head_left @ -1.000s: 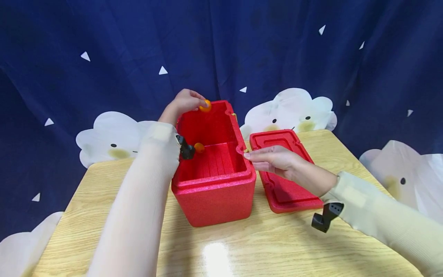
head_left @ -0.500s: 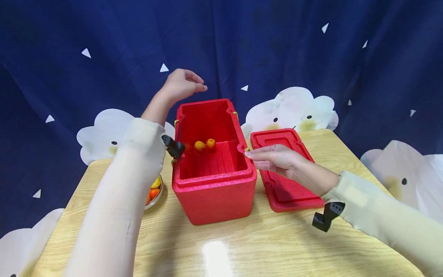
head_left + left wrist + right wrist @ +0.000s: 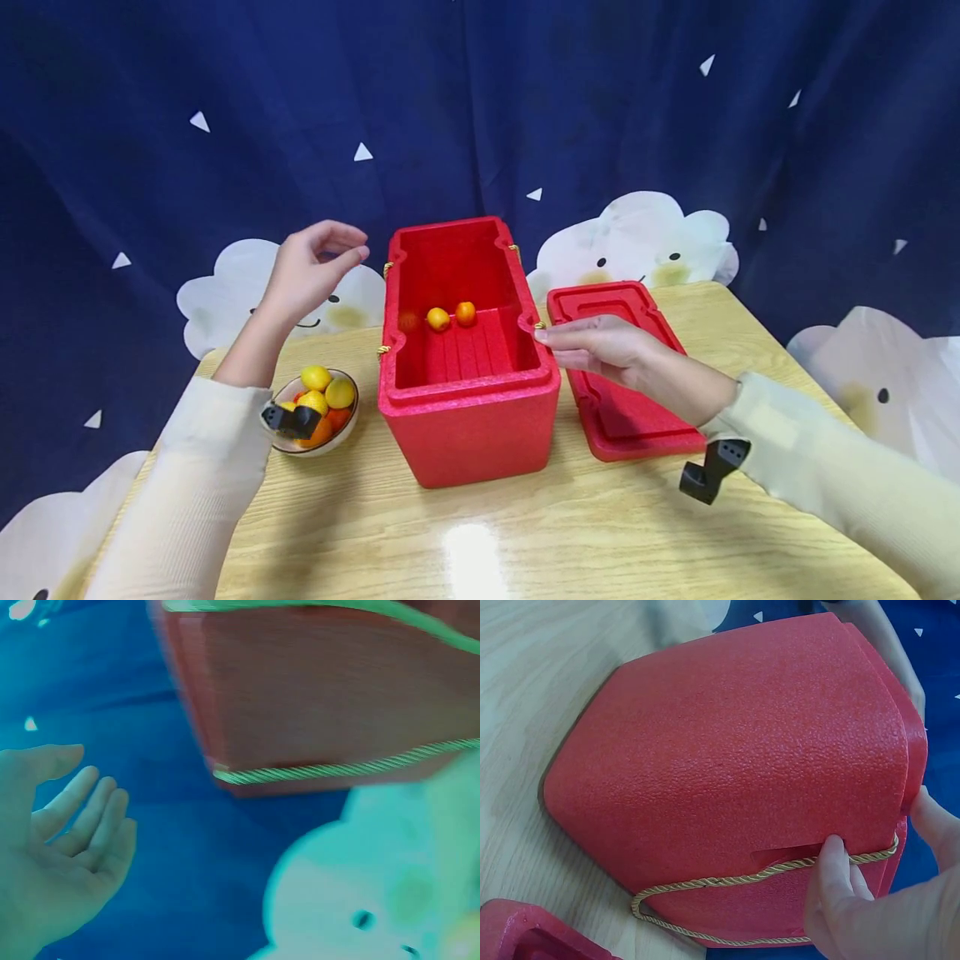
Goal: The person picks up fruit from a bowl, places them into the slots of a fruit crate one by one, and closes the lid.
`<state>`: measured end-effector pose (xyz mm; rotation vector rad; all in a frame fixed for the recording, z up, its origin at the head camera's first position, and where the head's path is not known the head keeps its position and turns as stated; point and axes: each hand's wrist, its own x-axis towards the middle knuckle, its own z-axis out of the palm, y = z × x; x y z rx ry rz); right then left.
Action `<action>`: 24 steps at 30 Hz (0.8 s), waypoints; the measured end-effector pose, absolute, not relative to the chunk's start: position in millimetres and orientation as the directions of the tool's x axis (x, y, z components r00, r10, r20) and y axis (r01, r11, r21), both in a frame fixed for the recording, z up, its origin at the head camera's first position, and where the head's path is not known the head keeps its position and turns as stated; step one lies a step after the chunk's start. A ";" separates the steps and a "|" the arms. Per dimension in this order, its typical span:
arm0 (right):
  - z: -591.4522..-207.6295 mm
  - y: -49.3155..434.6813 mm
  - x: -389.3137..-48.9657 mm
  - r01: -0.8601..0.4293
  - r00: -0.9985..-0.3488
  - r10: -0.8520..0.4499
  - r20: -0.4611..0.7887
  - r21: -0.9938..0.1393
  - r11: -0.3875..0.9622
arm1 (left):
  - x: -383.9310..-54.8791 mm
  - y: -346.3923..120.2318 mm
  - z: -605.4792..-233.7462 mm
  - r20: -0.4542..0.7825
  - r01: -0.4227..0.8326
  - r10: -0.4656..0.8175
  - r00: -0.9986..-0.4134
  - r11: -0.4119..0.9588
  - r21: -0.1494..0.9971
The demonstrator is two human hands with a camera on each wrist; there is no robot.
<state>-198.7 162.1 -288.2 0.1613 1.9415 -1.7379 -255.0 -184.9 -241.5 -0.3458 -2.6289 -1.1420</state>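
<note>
My left hand (image 3: pixel 303 271) hovers above the table's back left, fingers loosely bent and nothing in them. The left wrist view also shows this hand (image 3: pixel 71 862) apart from the box. My right hand (image 3: pixel 603 343) holds the right side of a red foam box (image 3: pixel 472 442). In the right wrist view its thumb is at the rim and its fingers (image 3: pixel 832 877) lie on the outer wall by a gold rope (image 3: pixel 727 881). Inside the box are a yellow-orange fruit (image 3: pixel 438 319) and an orange fruit (image 3: pixel 466 314), side by side.
A bowl (image 3: pixel 337 443) of yellow and orange fruits stands left of the box, partly behind my left wrist camera (image 3: pixel 292 421). The red lid (image 3: pixel 637 417) lies right of the box on the wooden table (image 3: pixel 390 533). A blue curtain (image 3: pixel 465 100) hangs behind.
My left hand has let go of an orange fruit, which now lies in the box. The hand rose, then moved left and down, uncovering the bowl. My right hand has stayed in place.
</note>
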 end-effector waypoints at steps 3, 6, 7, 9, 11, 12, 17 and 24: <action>-288.9 162.1 -198.7 0.423 -0.854 -0.254 -0.454 -0.890 0.169 | -245.9 -201.3 -266.6 0.331 0.315 0.104 -0.938 0.655 0.687; -288.9 162.3 -198.6 0.426 -0.852 -0.248 -0.460 -0.887 0.181 | -237.1 -215.6 -289.1 0.314 0.295 0.096 -0.945 0.666 0.685; -288.9 162.4 -198.5 0.428 -0.852 -0.247 -0.463 -0.885 0.183 | -234.5 -220.0 -295.7 0.304 0.285 0.091 -0.948 0.670 0.686; -288.6 162.8 -198.4 0.435 -0.849 -0.243 -0.470 -0.881 0.184 | -229.6 -228.3 -307.4 0.280 0.260 0.084 -0.956 0.681 0.685; -288.6 163.1 -198.3 0.442 -0.846 -0.244 -0.474 -0.879 0.177 | -224.9 -236.3 -317.3 0.252 0.235 0.079 -0.964 0.696 0.678; -288.5 163.1 -198.1 0.444 -0.845 -0.245 -0.475 -0.879 0.171 | -222.6 -240.0 -321.4 0.234 0.220 0.078 -0.969 0.703 0.676; -288.3 163.3 -198.2 0.438 -0.846 -0.259 -0.467 -0.884 0.163 | -212.8 -256.6 -335.9 0.137 0.144 0.069 -0.988 0.735 0.663; -287.9 161.7 -198.8 0.428 -0.846 -0.273 -0.457 -0.889 0.162 | -209.3 -274.3 -350.4 0.041 0.085 0.076 -0.996 0.771 0.631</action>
